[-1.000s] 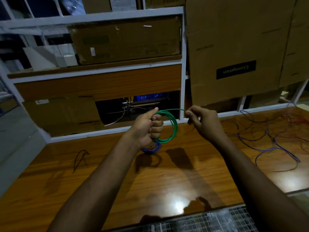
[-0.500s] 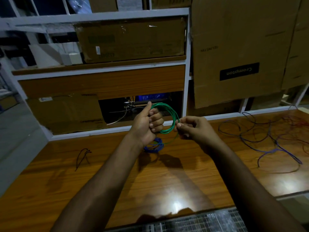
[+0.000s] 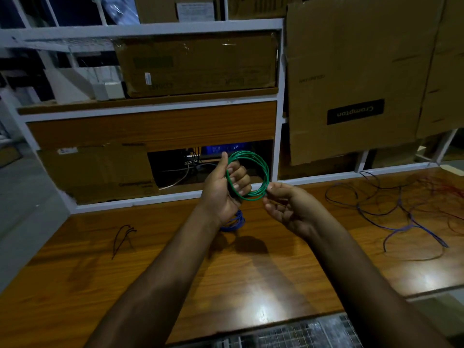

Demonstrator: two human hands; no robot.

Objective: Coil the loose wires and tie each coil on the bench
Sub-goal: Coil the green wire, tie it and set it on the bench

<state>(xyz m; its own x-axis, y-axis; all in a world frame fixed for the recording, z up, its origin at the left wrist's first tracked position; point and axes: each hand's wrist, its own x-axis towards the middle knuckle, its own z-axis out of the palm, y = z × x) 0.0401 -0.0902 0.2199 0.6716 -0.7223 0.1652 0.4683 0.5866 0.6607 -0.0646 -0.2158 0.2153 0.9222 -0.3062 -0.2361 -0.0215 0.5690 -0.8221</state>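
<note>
I've got the green coil (image 3: 251,174) up in the air above the bench (image 3: 251,272), roughly over its back edge, bc winding goes faster w/ the loops hanging free than dragging on wood. My left hand (image 3: 223,189) grips the coil's left side, thumb up along the outside and fingers curled through the middle, so the turns stay stacked and can't spring apart. My right hand (image 3: 288,209) is at the coil's lower right, thumb and forefinger pinching the strand there, other fingers loosely spread, palm up; that pinch looks like it's guiding the last bit of wire round or getting set to wrap the tail as a tie, can't tell which, the free end isn't visible. Just below the green coil, on the bench and partly hidden by my left wrist, sits a blue coil (image 3: 234,221), parked close so finished ones collect in one spot. Well right of the green coil lies the tangle of loose wires (image 3: 401,209), dark, purple and reddish, not yet coiled, so lots left imo. Well left of it, a small black wire piece (image 3: 123,237) lies on the wood.
</note>
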